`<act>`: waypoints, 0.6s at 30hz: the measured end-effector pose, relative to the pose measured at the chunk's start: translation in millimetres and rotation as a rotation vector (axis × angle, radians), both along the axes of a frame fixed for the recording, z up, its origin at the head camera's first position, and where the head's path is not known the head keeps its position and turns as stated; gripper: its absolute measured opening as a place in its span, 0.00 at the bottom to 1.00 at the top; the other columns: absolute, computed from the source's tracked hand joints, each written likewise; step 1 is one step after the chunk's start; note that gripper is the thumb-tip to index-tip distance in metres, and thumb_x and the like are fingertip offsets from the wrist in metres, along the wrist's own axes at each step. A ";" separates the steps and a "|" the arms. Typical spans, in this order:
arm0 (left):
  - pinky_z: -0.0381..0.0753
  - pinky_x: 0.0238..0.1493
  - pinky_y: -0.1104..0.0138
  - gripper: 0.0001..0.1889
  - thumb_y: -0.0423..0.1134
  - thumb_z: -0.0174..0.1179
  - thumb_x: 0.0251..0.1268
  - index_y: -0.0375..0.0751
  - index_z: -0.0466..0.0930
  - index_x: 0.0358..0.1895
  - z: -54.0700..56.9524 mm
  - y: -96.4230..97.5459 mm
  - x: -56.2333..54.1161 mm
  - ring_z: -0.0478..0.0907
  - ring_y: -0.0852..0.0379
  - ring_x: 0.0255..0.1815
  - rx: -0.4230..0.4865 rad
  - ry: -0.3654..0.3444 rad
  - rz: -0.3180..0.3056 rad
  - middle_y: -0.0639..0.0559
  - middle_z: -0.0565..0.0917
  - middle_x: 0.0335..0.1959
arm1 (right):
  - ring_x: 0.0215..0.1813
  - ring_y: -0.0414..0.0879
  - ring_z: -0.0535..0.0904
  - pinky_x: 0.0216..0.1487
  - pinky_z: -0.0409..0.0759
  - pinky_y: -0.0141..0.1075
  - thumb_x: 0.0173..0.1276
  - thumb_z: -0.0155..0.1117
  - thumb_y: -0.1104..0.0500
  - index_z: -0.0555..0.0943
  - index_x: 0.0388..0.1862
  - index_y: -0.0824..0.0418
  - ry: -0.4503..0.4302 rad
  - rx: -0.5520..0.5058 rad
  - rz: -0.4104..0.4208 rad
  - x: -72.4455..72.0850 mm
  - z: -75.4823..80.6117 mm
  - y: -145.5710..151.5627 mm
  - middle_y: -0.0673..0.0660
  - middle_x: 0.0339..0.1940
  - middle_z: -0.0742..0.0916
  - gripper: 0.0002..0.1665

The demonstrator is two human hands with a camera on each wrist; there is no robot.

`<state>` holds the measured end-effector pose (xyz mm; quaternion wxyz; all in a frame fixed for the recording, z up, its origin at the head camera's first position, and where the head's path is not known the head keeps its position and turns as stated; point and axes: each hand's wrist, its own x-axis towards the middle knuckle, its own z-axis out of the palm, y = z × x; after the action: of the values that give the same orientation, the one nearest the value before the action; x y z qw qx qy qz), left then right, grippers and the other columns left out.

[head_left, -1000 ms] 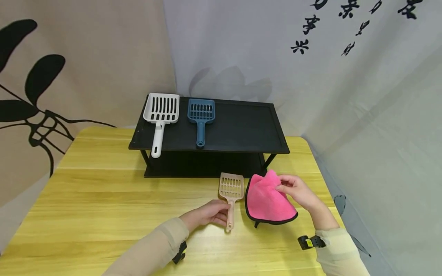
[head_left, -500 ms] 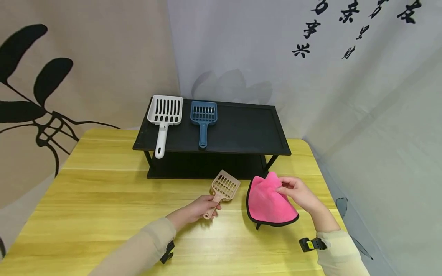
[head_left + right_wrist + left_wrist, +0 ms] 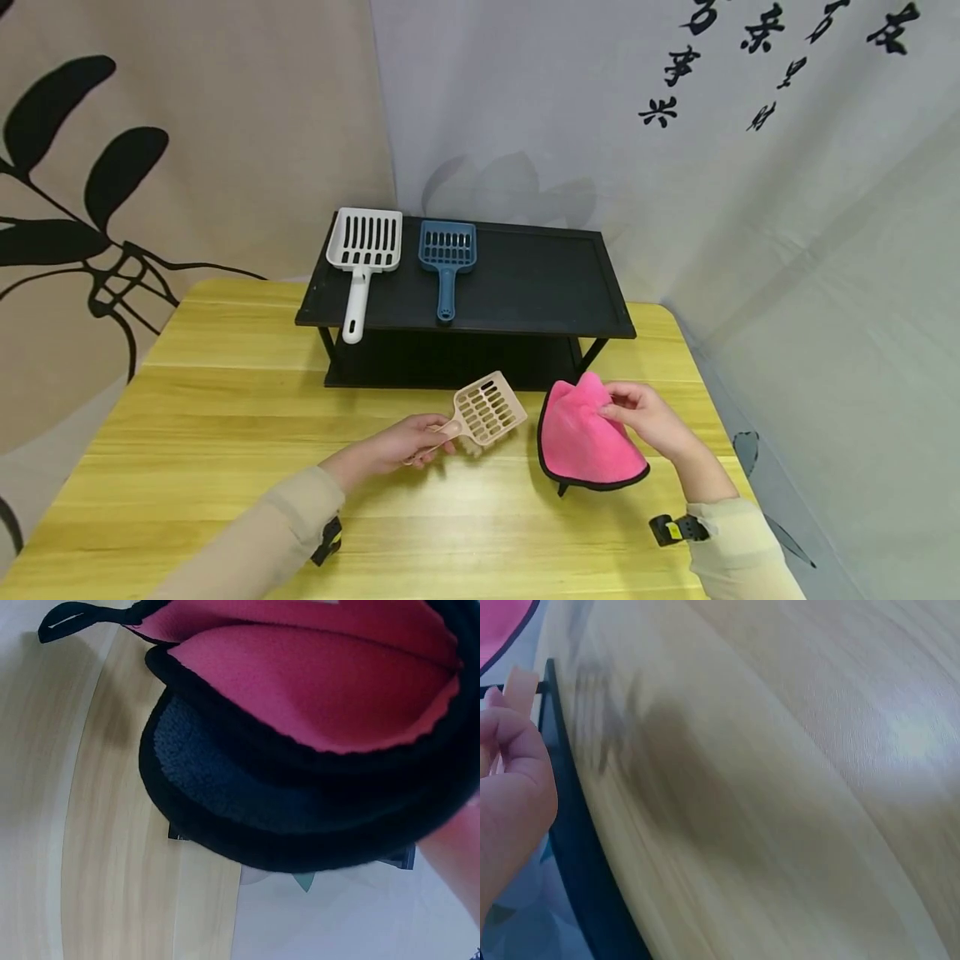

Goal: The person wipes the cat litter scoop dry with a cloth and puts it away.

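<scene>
My left hand (image 3: 401,442) grips a beige slotted litter scoop (image 3: 489,410) by its handle, above the table. The scoop's head tilts up and to the right. In the left wrist view the hand (image 3: 514,765) sits at the left edge, with a piece of the scoop (image 3: 521,688) beyond the fingers. My right hand (image 3: 648,421) pinches the top of a pink cloth (image 3: 585,437) with black edging, which hangs down. From the right wrist the cloth (image 3: 322,690) shows pink folds, a dark blue-grey face and a black loop; it hides most of the hand.
A black two-tier rack (image 3: 532,275) stands at the back of the wooden table (image 3: 225,433). On its top lie a white litter scoop (image 3: 360,283) and a smaller blue litter scoop (image 3: 447,283), handles toward me. A printed curtain (image 3: 525,100) hangs behind.
My left hand has moved left and lifted the beige scoop off the table, turning it from upright to slanted. The right hand and pink cloth stay nearly still.
</scene>
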<state>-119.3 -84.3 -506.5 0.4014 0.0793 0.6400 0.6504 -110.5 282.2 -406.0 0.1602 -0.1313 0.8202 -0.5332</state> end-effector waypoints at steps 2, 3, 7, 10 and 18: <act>0.61 0.19 0.77 0.21 0.35 0.44 0.73 0.28 0.61 0.64 3.3 -3.0 0.2 0.63 0.67 0.18 -0.019 0.002 -0.007 0.51 0.80 0.35 | 0.34 0.37 0.75 0.36 0.76 0.28 0.68 0.56 0.65 0.74 0.50 0.78 -0.003 0.003 -0.004 -0.1 0.2 -0.7 0.40 0.34 0.81 0.18; 0.61 0.19 0.77 0.21 0.36 0.45 0.73 0.28 0.62 0.64 4.8 -4.7 0.4 0.63 0.67 0.18 -0.023 0.002 -0.010 0.51 0.80 0.36 | 0.35 0.37 0.75 0.36 0.76 0.28 0.67 0.56 0.65 0.74 0.50 0.78 -0.004 0.003 -0.006 -0.1 0.3 -1.1 0.40 0.35 0.81 0.18; 0.60 0.19 0.76 0.23 0.37 0.47 0.72 0.27 0.63 0.65 8.2 -11.9 -0.1 0.63 0.67 0.18 -0.021 0.018 -0.042 0.51 0.81 0.38 | 0.35 0.37 0.75 0.36 0.76 0.28 0.67 0.57 0.64 0.74 0.50 0.78 0.000 0.005 -0.007 0.0 1.6 -1.4 0.40 0.35 0.81 0.18; 0.60 0.20 0.76 0.23 0.37 0.48 0.72 0.27 0.64 0.64 10.2 -18.1 -0.7 0.63 0.67 0.18 -0.021 0.035 -0.065 0.49 0.82 0.39 | 0.35 0.37 0.75 0.37 0.76 0.28 0.67 0.57 0.64 0.75 0.49 0.77 0.004 0.015 -0.021 0.0 3.0 -2.6 0.40 0.35 0.81 0.17; 0.63 0.18 0.78 0.23 0.36 0.55 0.66 0.28 0.68 0.62 20.5 -26.9 -2.1 0.65 0.69 0.17 -0.085 0.038 -0.030 0.40 0.85 0.43 | 0.36 0.38 0.76 0.39 0.77 0.28 0.66 0.59 0.64 0.76 0.49 0.75 0.012 0.045 -0.097 -2.2 8.6 -11.9 0.46 0.36 0.81 0.17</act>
<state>-121.4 -111.1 -486.0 0.4019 0.0838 0.6731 0.6151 -112.7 270.3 -397.4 0.1324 -0.0909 0.8384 -0.5209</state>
